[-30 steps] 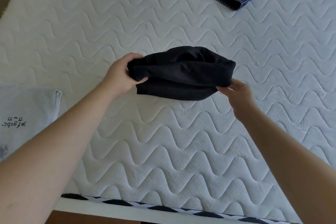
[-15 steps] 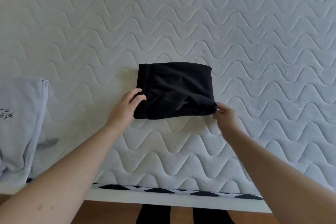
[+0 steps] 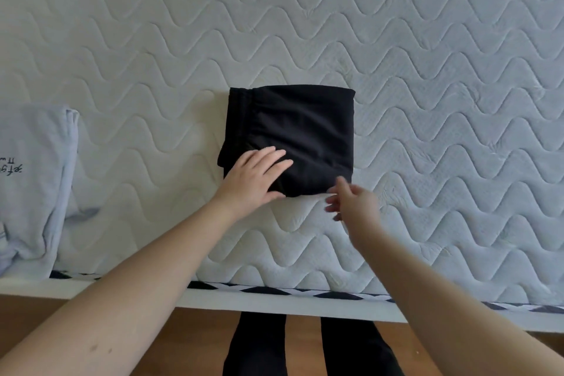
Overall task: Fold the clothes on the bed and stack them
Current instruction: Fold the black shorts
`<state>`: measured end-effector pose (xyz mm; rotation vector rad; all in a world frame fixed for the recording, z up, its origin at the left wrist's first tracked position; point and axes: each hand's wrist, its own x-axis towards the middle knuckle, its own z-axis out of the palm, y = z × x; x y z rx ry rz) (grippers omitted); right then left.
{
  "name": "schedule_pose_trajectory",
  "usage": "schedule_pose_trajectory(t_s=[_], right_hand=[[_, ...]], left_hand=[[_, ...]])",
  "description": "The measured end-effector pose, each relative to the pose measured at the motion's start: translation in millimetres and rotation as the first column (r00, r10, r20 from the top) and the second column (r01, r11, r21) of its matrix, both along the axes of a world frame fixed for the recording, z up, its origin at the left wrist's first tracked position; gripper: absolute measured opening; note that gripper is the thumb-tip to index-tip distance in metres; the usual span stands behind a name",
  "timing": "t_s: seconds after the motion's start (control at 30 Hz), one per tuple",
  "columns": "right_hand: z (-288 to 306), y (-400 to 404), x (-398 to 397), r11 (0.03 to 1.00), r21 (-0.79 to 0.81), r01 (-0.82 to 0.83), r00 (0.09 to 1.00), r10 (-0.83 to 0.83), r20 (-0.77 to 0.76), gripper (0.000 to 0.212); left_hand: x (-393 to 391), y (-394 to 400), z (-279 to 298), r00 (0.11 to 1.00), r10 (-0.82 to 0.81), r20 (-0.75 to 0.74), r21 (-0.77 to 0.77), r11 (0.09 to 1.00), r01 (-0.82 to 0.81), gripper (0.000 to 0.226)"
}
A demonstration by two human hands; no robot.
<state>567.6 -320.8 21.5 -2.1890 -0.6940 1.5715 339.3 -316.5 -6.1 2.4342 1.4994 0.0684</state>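
Observation:
A black garment, folded into a neat square, lies flat on the white quilted mattress near its front edge. My left hand rests flat on the garment's near left corner with straight fingers. My right hand hovers just off the near right corner, fingers loose and holding nothing; it looks slightly blurred.
A pale blue folded garment with dark lettering lies at the left, by the mattress edge. The bed's front edge with a black-and-white trim runs across below. Under it show a wooden floor and my dark-clad legs.
The black garment went from held in the air to lying flat on the mattress. My left hand now presses on it and my right hand has let go. The view tilted down.

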Motion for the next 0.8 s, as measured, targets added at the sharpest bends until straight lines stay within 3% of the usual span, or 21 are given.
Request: schedule_pose_trajectory(t_s=[0.1, 0.23, 0.4, 0.5, 0.63, 0.7, 0.8], right_hand=[[-2, -8, -19, 0.969, -0.208, 0.136, 0.950, -0.187, -0.248, 0.035], [-3, 3, -38, 0.890, -0.337, 0.306, 0.759, -0.442, -0.478, 0.030], [-2, 24, -54, 0.818, -0.410, 0.403, 0.702, -0.564, -0.436, 0.018], [1, 37, -50, 0.741, -0.428, 0.518, 0.534, -0.671, -0.514, 0.031], [-3, 39, -43, 0.766, -0.370, 0.526, 0.506, -0.631, -0.588, 0.039], [-7, 35, -42, 0.727, -0.421, 0.543, 0.414, -0.667, -0.619, 0.037], [-13, 31, -46, 0.751, -0.390, 0.533, 0.442, -0.640, -0.629, 0.036]], left_hand=[[11, 0, -3, 0.998, 0.051, -0.046, -0.045, 0.998, -0.053, 0.057], [16, 5, -4, 0.998, 0.065, -0.019, 0.121, 0.991, -0.062, 0.022], [18, 23, 4, 0.994, 0.100, -0.034, 0.195, 0.977, -0.092, 0.021], [18, 31, 7, 0.994, 0.112, -0.008, 0.208, 0.972, -0.108, 0.024], [9, 32, 5, 0.993, 0.119, -0.020, 0.115, 0.987, -0.115, 0.039], [6, 29, 4, 0.991, 0.122, -0.060, 0.104, 0.988, -0.115, 0.034], [4, 26, 2, 0.985, 0.140, -0.101, 0.191, 0.974, -0.119, 0.030]])
